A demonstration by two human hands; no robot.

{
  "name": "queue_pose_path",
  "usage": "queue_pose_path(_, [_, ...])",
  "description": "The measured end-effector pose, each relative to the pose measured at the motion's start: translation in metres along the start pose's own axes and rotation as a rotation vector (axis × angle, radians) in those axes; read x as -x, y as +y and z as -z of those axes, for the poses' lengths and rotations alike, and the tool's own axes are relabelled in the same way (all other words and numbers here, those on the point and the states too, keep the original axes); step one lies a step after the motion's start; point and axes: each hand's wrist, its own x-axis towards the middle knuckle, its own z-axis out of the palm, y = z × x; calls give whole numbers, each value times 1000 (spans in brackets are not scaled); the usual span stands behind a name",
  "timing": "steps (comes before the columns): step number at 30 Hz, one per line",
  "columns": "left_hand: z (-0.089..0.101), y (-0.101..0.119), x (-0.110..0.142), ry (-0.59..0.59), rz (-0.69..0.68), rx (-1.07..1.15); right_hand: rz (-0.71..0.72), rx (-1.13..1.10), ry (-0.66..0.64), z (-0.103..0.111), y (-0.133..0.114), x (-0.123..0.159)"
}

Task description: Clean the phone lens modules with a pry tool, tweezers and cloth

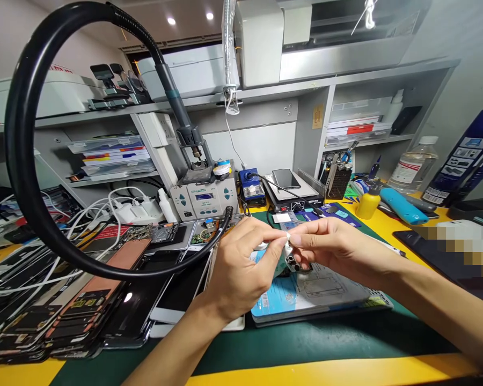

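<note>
Both hands meet above a blue and grey booklet (326, 289) lying on the green mat. My left hand (243, 268) is closed, thumb and forefinger pinching a small white piece (288, 236). From the other side, my right hand (332, 241) pinches the same piece with its fingertips. A small black-and-white patterned item (293, 262) hangs or sits just below the fingers; whether it joins the white piece I cannot tell. My fingers partly hide both.
Stacked phone parts (96, 289) cover the left side. A black hose (20, 134) loops from the hot-air station (203, 198) over them. Behind my hands is a heating plate (293, 201) bearing a phone. A yellow bottle (368, 203) and blue tool (404, 205) lie to the right.
</note>
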Motion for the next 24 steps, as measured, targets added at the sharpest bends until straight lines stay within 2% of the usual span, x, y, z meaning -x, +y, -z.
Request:
queue_pose_path(5, [-4,-2,3,6,-71,-76,28,50,53,-5,-1,2])
queue_pose_path(11, [-8,-4,6,9,-147,-204,132,214,89,-8,2,4])
queue_pose_path(15, [-10,-2,6,3,-172,-244,113,157,73,-8,7,4])
queue_pose_path(17, [-10,0,5,12,-67,-158,90,105,60,-9,8,3])
queue_pose_path(21, [-10,7,2,11,253,71,57,20,31,-10,5,3])
queue_pose_path(24, [-8,9,0,1,439,232,49,-16,25,-10,4,4])
